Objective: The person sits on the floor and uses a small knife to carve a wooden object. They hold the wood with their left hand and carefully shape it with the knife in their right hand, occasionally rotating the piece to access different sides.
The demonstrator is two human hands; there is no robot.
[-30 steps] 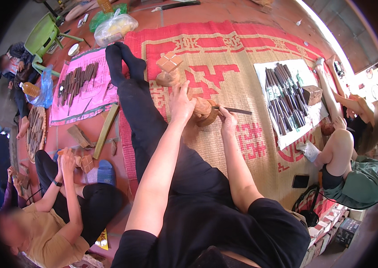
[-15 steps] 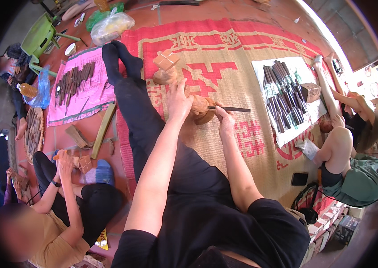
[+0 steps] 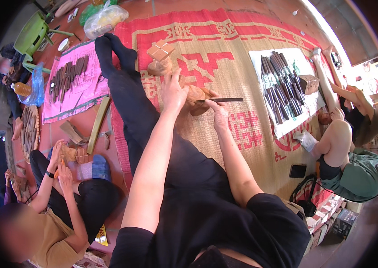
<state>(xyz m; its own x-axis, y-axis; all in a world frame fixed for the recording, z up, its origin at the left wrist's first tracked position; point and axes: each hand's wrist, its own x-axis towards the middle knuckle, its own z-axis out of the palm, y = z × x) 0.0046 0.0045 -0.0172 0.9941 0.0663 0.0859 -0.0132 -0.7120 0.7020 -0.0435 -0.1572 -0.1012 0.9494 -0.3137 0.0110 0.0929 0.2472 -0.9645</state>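
Note:
A light-brown wood carving [image 3: 194,94] with rounded parts and a square block base [image 3: 160,50] lies on the mat beside my outstretched legs. My left hand [image 3: 174,93] is closed over its middle, holding it down. In my right hand [image 3: 218,112] is a thin dark carving chisel [image 3: 230,99], gripped close to the wood and lying nearly level, its long end pointing right. The chisel's working tip is against the rounded end of the carving, and I cannot make out its edge. Some of the carving is hidden under my left fingers.
Dark-handled tools [image 3: 282,89] lie on a white cloth at right, others [image 3: 69,78] on a pink cloth at left. A co-worker [image 3: 59,201] sits close on my left with a wooden piece; another [image 3: 349,161] sits at right. Wood offcuts [image 3: 99,125] lie on the tiles.
The whole view has shifted slightly, so things sit higher and further left. My right hand and chisel have moved a little left over the carving. The left co-worker's hands have moved apart.

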